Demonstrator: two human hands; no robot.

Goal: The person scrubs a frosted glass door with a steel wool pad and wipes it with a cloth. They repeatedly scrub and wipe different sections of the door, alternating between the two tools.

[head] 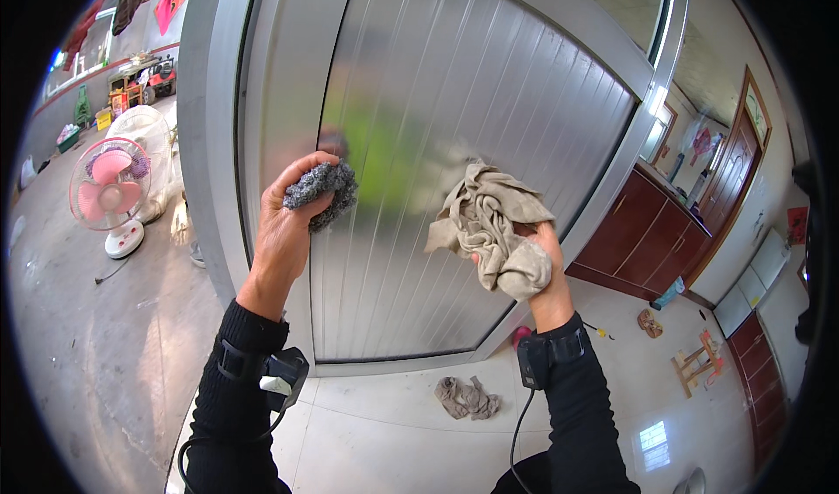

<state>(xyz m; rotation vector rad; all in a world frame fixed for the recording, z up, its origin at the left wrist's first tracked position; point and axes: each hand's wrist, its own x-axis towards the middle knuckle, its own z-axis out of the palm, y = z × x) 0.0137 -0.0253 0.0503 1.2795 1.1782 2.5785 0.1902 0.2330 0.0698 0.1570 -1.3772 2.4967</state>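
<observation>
In the head view, my left hand [282,222] grips a dark grey scouring pad [321,192] of coiled mesh, held at the left stile of a metal door. My right hand [550,264] holds a crumpled beige cloth [495,225] in front of the door's ribbed metal panel [406,284]. The panel is shiny and gives blurred reflections of green and of the left hand. Whether the pad or the cloth touches the metal, I cannot tell. A second crumpled cloth [467,397], greyish brown, lies on the tiled floor below the door.
A pink fan [110,195] stands on the concrete floor at the left. Dark red cabinets [639,232] are at the right beyond the door frame [609,173]. A small wooden stool [698,363] and a brown sandal [650,323] are on the tiles at the lower right.
</observation>
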